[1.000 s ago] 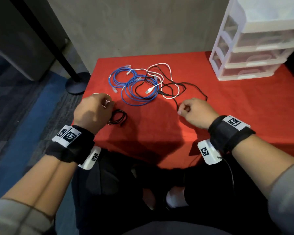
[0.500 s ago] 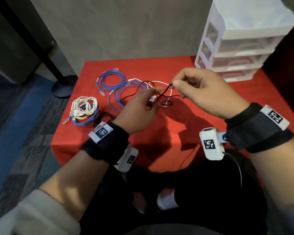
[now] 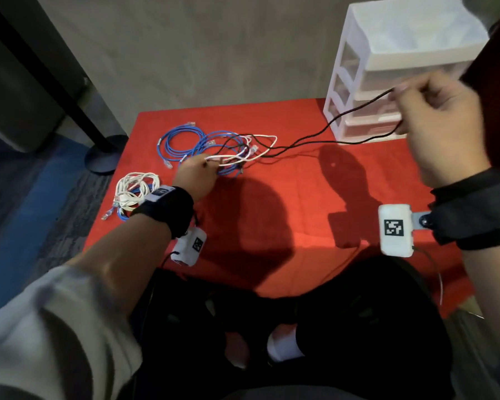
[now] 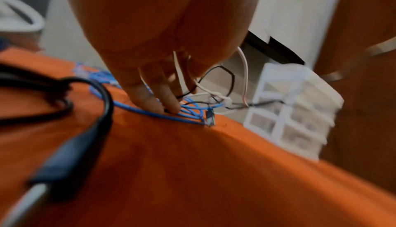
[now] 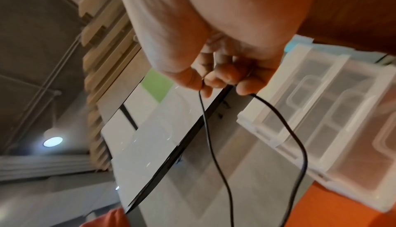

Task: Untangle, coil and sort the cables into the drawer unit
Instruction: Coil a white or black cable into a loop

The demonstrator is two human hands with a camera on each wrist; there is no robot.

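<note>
A tangle of blue cables (image 3: 185, 142), a white cable (image 3: 260, 145) and a black cable (image 3: 306, 142) lies at the back of the red table (image 3: 286, 197). My left hand (image 3: 205, 166) is on the tangle, and its straight fingers (image 4: 167, 107) press the blue loops down. My right hand (image 3: 401, 108) is raised at the right, in front of the white drawer unit (image 3: 387, 39). It pinches the black cable (image 5: 214, 146) between thumb and fingers (image 5: 220, 81). Two black strands run taut from it back into the tangle.
A coiled white and blue bundle (image 3: 134, 189) lies at the table's left edge. A coiled black cable (image 4: 64, 95) sits close behind my left hand. The drawer unit's drawers (image 5: 321, 112) are closed. A dark stand base (image 3: 104, 157) is on the floor at the left.
My right hand has pulled the black cable up and to the right, towards the drawer unit, drawing it out of the tangle. My left hand has dropped onto the tangle.
</note>
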